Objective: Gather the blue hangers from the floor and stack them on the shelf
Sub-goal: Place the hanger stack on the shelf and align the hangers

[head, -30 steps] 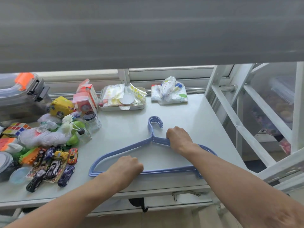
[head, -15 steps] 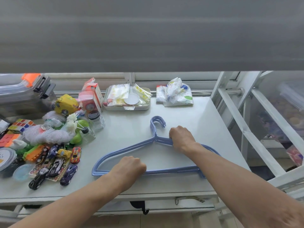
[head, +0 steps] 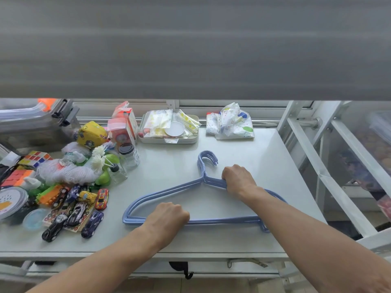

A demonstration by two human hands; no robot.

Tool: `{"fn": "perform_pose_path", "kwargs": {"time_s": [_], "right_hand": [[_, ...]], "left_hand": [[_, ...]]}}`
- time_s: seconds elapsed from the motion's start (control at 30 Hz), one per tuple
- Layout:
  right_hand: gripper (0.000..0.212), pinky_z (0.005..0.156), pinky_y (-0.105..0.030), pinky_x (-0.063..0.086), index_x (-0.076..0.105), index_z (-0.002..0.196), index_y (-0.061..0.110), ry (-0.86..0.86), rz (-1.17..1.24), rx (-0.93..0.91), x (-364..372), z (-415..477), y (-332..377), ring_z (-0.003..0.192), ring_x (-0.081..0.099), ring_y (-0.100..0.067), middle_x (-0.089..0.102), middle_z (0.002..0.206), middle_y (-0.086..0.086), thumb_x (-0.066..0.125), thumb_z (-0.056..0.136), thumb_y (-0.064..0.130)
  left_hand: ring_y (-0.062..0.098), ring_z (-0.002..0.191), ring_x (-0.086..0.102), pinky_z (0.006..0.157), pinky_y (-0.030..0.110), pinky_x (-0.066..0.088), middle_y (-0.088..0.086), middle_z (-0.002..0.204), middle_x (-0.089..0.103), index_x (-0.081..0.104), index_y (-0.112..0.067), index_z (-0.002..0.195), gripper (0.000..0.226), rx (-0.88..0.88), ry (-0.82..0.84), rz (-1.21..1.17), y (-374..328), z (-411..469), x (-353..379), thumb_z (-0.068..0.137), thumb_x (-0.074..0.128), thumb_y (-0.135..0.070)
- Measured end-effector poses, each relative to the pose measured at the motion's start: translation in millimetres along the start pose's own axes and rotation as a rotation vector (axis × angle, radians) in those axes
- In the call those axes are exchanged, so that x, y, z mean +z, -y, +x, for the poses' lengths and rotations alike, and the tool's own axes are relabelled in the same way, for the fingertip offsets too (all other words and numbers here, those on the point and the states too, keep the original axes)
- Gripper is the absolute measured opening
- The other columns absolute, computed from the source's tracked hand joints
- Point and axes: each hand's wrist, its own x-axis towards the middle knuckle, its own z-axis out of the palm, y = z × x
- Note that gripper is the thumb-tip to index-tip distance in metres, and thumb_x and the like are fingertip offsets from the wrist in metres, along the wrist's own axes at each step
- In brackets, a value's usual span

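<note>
A stack of thin blue plastic hangers (head: 169, 190) lies flat on the pale grey shelf (head: 264, 149), right of a toy-car pile (head: 78, 210). Left hand (head: 169, 215) curls its fingers over the bottom bar; right hand (head: 238, 179) grips the shoulder. Stacking looks nearly finished; letting go likely comes next.

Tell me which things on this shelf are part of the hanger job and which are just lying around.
Part of the job:
blue hangers, stacked flat
shelf they lie on
left hand on the bottom bar
right hand on the right shoulder

Just lying around:
toy cars
puzzle cubes
glass jar
tray of packets
patterned bag
</note>
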Motion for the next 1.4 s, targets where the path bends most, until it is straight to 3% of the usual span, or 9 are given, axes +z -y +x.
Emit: {"fn": "perform_pose_path", "kwargs": {"time_s": [0.2, 0.4, 0.63, 0.73, 0.9, 1.0, 1.1, 1.2, 1.4], "right_hand": [[0.025, 0.064, -0.031, 0.040, 0.068, 0.084, 0.010, -0.003, 0.013, -0.011, -1.0, -2.0, -1.3, 0.070, 0.048, -0.032, 0.049, 0.078, -0.009, 0.054, 0.076, -0.009], [0.024, 0.063, -0.031, 0.039, 0.067, 0.081, 0.011, -0.013, 0.014, -0.008, 1.0, -3.9, -0.8, 0.070, 0.050, -0.033, 0.050, 0.077, -0.009, 0.055, 0.076, -0.008], [0.022, 0.063, -0.030, 0.038, 0.069, 0.084, 0.011, -0.011, 0.020, 0.001, 1.6, -5.1, -2.8, 0.070, 0.047, -0.031, 0.049, 0.078, -0.009, 0.058, 0.075, -0.006], [0.019, 0.063, -0.030, 0.038, 0.070, 0.085, 0.012, -0.001, 0.018, -0.004, -1.2, -5.0, -2.6, 0.070, 0.047, -0.031, 0.049, 0.077, -0.009, 0.062, 0.076, -0.003], [0.017, 0.061, -0.030, 0.038, 0.068, 0.082, 0.012, 0.030, 0.022, -0.006, -7.3, -2.2, -0.2, 0.069, 0.050, -0.031, 0.051, 0.076, -0.009, 0.064, 0.075, -0.003], [0.017, 0.061, -0.030, 0.039, 0.070, 0.085, 0.010, 0.032, 0.020, -0.007, -6.7, -1.0, 0.2, 0.070, 0.051, -0.031, 0.052, 0.077, -0.009, 0.064, 0.076, -0.003], [0.019, 0.063, -0.030, 0.039, 0.069, 0.087, 0.009, 0.030, 0.014, -0.007, -5.3, 0.1, 0.1, 0.071, 0.050, -0.031, 0.051, 0.079, -0.009, 0.062, 0.076, -0.004], [0.022, 0.065, -0.030, 0.041, 0.070, 0.090, 0.009, 0.025, 0.029, 0.004, -3.6, 1.5, 0.4, 0.074, 0.052, -0.032, 0.054, 0.083, -0.011, 0.061, 0.076, -0.004], [0.026, 0.070, -0.032, 0.043, 0.069, 0.099, 0.009, 0.021, 0.042, 0.020, 2.7, 4.1, -2.9, 0.093, 0.063, -0.037, 0.064, 0.102, -0.017, 0.058, 0.079, -0.004]], "left_hand": [[0.034, 0.063, 0.047, 0.056, 0.037, 0.030, 0.004, 0.058, 0.032, 0.045, -0.013, 0.070, 0.025, -0.016, -0.004, -0.027, -2.2, -2.3, 1.2, 0.071, 0.047, 0.011], [0.037, 0.066, 0.057, 0.054, 0.037, 0.036, 0.012, 0.072, 0.061, 0.043, -0.015, 0.069, 0.023, -0.043, -0.003, -0.054, -1.3, -5.2, 5.8, 0.074, 0.050, 0.007], [0.033, 0.052, 0.045, 0.049, 0.034, 0.030, 0.007, 0.056, 0.047, 0.044, -0.017, 0.060, 0.028, -0.069, 0.022, 0.025, 5.1, -6.1, 2.0, 0.066, 0.062, 0.004], [0.032, 0.060, 0.042, 0.054, 0.035, 0.029, 0.006, 0.058, 0.036, 0.048, -0.015, 0.067, 0.021, -0.061, 0.033, 0.032, 7.2, -6.3, 1.2, 0.073, 0.055, 0.004], [0.033, 0.064, 0.044, 0.056, 0.037, 0.033, 0.006, 0.063, 0.040, 0.047, -0.016, 0.070, 0.022, -0.067, 0.089, 0.031, 8.5, -5.1, -3.1, 0.074, 0.051, 0.005], [0.033, 0.067, 0.054, 0.056, 0.037, 0.041, 0.006, 0.066, 0.053, 0.049, -0.014, 0.067, 0.019, -0.070, 0.062, -0.102, 10.6, -6.9, -10.9, 0.074, 0.062, -0.026], [0.022, 0.071, 0.062, 0.065, 0.032, 0.050, -0.003, 0.074, 0.070, 0.069, -0.019, 0.077, 0.053, -0.218, -0.075, -0.463, 25.0, 15.4, -32.9, 0.066, 0.054, -0.069], [0.027, 0.076, 0.065, 0.069, 0.034, 0.052, 0.005, 0.076, 0.073, 0.070, -0.022, 0.072, 0.037, -0.454, -0.184, -0.674, 60.4, 75.5, -49.8, 0.072, 0.058, -0.057], [0.023, 0.054, 0.071, 0.057, 0.032, 0.061, 0.011, 0.077, 0.071, 0.063, -0.006, 0.075, 0.019, -0.711, -0.014, -0.766, 64.1, 171.2, -45.6, 0.070, 0.060, -0.024]]}}
